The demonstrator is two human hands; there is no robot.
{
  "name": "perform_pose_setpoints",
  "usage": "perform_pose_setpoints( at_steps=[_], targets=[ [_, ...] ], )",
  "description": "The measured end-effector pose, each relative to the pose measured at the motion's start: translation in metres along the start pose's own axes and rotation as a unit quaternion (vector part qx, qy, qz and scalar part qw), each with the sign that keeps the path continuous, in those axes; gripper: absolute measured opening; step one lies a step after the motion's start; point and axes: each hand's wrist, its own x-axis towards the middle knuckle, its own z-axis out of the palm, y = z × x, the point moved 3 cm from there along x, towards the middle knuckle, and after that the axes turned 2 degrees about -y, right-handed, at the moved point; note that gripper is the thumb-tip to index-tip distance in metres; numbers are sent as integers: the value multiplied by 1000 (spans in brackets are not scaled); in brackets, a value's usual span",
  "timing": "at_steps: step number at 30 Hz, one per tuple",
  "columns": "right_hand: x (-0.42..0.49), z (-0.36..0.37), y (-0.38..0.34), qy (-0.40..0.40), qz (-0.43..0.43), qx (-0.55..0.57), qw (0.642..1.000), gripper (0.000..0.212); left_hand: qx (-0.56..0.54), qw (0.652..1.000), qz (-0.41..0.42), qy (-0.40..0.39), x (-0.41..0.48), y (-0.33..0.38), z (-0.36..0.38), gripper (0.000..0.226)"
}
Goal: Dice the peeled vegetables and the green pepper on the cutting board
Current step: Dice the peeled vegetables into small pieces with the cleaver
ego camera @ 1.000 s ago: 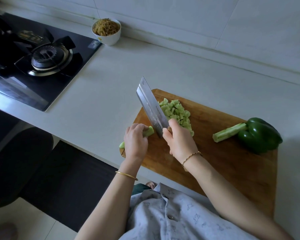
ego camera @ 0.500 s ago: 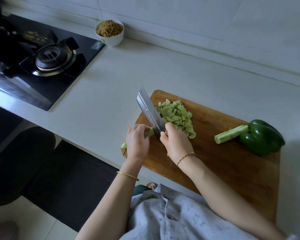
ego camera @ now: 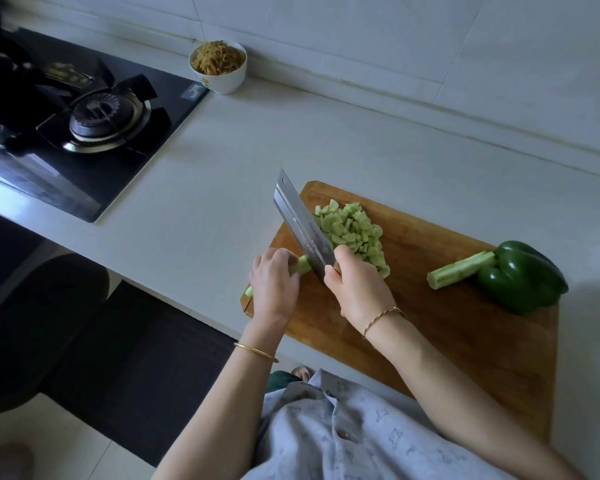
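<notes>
While the L hand [ego camera: 274, 282] curls over a peeled stick [ego camera: 300, 266] at the near-left corner of the board [ego camera: 447, 323], pinning it down, the R hand [ego camera: 357, 289] is wrapped tight round the handle of the cleaver [ego camera: 302, 226]. Handle's buried in the fist tbh, only the blade shows. Blade is tilted, w/ the tip up and pointing away to the left, past the board's left edge. Its heel sits low, right at the stick's cut end and just beside the L fingertips. Can't tell if the edge is actually touching the stick or just above it. The stick's other end pokes out behind the L hand, right at the board's edge.

Dice [ego camera: 352, 228] are heaped on the far-left part of the board, pale green bits, piled up against the right face of the blade. A 2nd stick [ego camera: 459, 270], also peeled, lies further right on the board, uncut, w/ one end touching the pepper [ego camera: 522, 277]. Pepper's whole, dark green, sitting at the board's right edge.

Other stuff: board is wood, on a pale counter [ego camera: 222, 168]. White bowl [ego camera: 222, 77] of brownish shreds at the back by the wall, just beside the corner of a black gas hob [ego camera: 94, 119] on the left. Thin gold bangle on each wrist, grey patterned shirt at the bottom.
</notes>
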Motion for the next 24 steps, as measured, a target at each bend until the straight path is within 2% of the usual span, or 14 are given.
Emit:
perform_pose_setpoints(
  at_steps=[5,11,17,24],
  targets=[
    [5,5,0,-17,10,-15,1000,17,-14,1000,8,-1,2,0,-1,7],
    [4,5,4,16,19,36,999,19,16,1000,5,-12,1,-2,-3,19],
    [2,-1,2,24,7,48,999,19,-5,1000,6,5,1,-1,2,17],
    [5,3,0,0,5,10,1000,18,0,1000,14,7,2,-2,4,13]
  ],
)
